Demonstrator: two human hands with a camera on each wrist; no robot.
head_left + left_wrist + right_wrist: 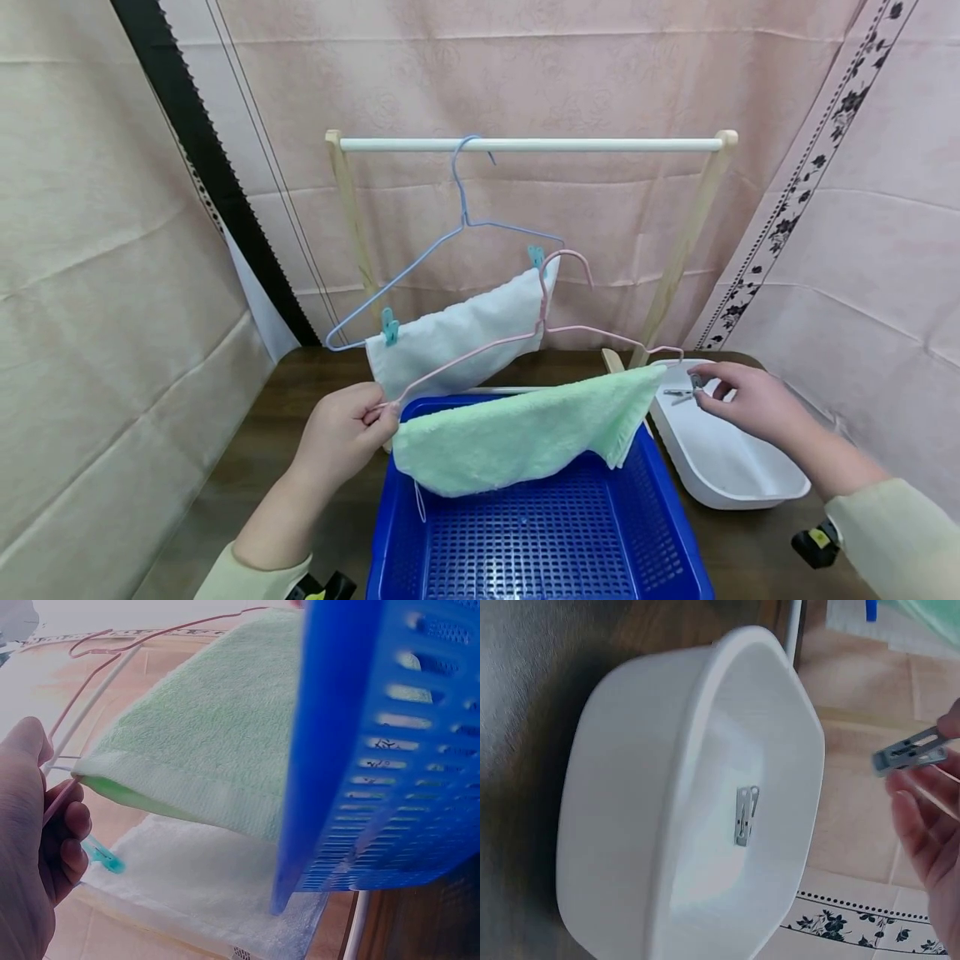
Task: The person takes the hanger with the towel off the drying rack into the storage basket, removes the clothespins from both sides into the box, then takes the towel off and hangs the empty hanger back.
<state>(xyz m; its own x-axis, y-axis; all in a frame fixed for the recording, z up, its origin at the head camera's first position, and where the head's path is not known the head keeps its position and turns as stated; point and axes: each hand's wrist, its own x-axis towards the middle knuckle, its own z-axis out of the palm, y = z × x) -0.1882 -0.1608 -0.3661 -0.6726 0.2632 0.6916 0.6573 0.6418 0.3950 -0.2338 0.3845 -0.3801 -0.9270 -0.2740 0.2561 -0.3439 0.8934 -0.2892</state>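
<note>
My left hand point(341, 429) pinches the left end of a pink wire hanger point(542, 292), right beside the corner of a light green towel point(525, 433). The towel hangs from the hanger's lower part, above a blue basket point(517, 533). My right hand point(746, 402) holds a grey clothespin point(911, 754) between thumb and fingers, over the near side of the towel's right corner. Below it stands a white basin point(738, 467), and inside that lies another grey clothespin point(744, 817).
Behind, a blue hanger point(420, 258) hooks over the white bar point(600, 145) of a wooden-posted rack. A white towel point(465, 333) is fastened to it by teal clothespins point(390, 327). Patterned cloth point(600, 75) encloses the brown table point(247, 467).
</note>
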